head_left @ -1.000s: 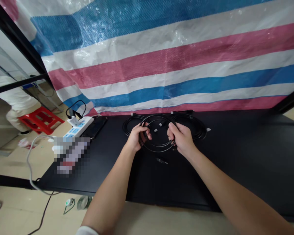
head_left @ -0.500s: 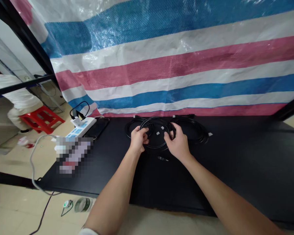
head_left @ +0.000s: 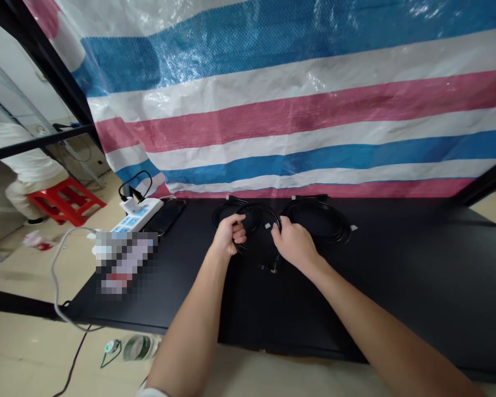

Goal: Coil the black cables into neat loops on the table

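A black cable (head_left: 261, 206) arches between my two hands above the black table. My left hand (head_left: 228, 234) is closed around its left side, fingers curled. My right hand (head_left: 295, 240) pinches the other side of the arch, and a short end with a connector (head_left: 274, 269) hangs below it. Behind my left hand lies a smaller coiled black cable (head_left: 218, 212). Beyond my right hand rests a larger coiled black cable (head_left: 337, 220), with a small white tag (head_left: 354, 227) at its right. A white bit (head_left: 267, 225) shows between my hands.
On the left of the table (head_left: 397, 275) are a power strip (head_left: 134, 218) with plugs, a dark phone (head_left: 169, 214) and a blurred-out item (head_left: 128, 264). A striped tarp (head_left: 273, 110) hangs behind. Beyond the frame, a person in white (head_left: 22, 151) sits on a red stool (head_left: 66, 198).
My right hand has moved slightly left, closer to my left hand. The full loop of cable between them has become an arch, and a connector end now hangs below my right hand.
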